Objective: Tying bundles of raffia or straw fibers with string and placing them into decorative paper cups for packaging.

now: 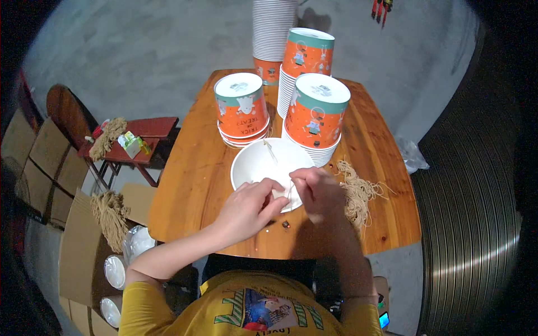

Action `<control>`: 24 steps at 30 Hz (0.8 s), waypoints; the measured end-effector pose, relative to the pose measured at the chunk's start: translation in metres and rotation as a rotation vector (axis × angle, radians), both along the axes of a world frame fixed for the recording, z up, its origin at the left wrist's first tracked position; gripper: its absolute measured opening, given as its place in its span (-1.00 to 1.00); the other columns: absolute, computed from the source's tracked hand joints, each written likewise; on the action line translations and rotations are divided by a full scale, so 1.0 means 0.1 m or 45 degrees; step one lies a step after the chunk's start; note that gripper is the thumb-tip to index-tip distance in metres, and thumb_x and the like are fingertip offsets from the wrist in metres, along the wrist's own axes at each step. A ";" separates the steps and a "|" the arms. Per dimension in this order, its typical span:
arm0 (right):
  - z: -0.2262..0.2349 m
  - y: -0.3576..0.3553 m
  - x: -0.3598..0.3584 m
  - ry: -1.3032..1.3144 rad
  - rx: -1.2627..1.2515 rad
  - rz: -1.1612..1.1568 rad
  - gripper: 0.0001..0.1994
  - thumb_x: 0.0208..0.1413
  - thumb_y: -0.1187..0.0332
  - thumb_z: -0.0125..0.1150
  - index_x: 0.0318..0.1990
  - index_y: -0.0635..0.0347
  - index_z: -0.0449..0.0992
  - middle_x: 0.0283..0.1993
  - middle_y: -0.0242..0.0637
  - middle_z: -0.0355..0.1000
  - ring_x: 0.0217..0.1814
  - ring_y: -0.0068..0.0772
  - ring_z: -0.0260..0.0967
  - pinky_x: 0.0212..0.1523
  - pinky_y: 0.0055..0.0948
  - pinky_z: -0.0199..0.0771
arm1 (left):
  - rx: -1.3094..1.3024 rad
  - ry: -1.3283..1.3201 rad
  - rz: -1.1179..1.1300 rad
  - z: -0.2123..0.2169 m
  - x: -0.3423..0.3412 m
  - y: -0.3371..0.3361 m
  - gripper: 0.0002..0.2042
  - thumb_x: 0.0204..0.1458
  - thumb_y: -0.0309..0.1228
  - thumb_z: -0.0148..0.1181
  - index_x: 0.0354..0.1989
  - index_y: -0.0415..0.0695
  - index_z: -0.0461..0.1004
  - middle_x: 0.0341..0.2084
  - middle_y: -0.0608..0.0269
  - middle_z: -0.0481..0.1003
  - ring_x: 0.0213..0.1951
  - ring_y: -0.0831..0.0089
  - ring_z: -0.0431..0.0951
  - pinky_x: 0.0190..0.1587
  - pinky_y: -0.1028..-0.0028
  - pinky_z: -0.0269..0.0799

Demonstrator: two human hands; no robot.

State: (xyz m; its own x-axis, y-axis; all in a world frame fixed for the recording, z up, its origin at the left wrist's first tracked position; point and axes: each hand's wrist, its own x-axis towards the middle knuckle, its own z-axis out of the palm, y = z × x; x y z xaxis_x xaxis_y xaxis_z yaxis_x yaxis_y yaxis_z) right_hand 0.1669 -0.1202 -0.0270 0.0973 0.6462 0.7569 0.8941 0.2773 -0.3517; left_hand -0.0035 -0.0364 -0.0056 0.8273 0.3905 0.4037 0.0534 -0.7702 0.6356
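Both hands, left (249, 206) and right (318, 191), pinching one white bowl's (259, 164) near rim, mouth up, short string (271, 152) inside lying near-far; three orange cup stacks (315, 119) behind.

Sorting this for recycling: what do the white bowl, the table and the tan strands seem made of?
Bowl: probably paper or thin plastic, matte white, thin rim, like the stacked printed tubs. Table: wood, glossy orange-brown with visible grain. Strands: likely twine or paper cord, loose, fibrous and dull.
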 end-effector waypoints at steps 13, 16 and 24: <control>0.01 0.01 -0.10 0.204 -0.006 0.098 -0.90 0.07 0.52 0.09 -0.25 0.18 0.45 -0.40 -0.14 0.45 -0.36 -0.12 0.43 -0.34 -0.32 0.41 | -0.302 -0.048 0.216 0.00 0.19 -0.03 -0.86 0.00 -0.38 0.09 -0.47 -0.19 0.45 -0.61 0.17 0.45 -0.44 0.20 0.43 -0.26 0.28 0.32; 0.01 0.02 -0.12 0.197 0.024 0.083 -0.89 0.06 0.52 0.10 -0.24 0.16 0.45 -0.40 -0.13 0.45 -0.36 -0.15 0.44 -0.34 -0.33 0.42 | -0.266 -0.066 0.190 -0.02 0.19 -0.02 -0.86 0.00 -0.38 0.09 -0.49 -0.20 0.45 -0.60 0.17 0.46 -0.42 0.21 0.43 -0.23 0.29 0.31; 0.05 0.14 -0.02 0.281 0.227 -0.114 -0.95 0.05 0.49 0.13 -0.32 0.18 0.49 -0.47 -0.24 0.42 -0.45 -0.33 0.41 -0.39 -0.42 0.39 | 0.202 0.022 -0.009 -0.07 0.07 -0.13 -0.88 0.00 -0.41 0.10 -0.51 -0.15 0.45 -0.54 0.20 0.43 -0.37 0.27 0.43 -0.07 0.29 0.20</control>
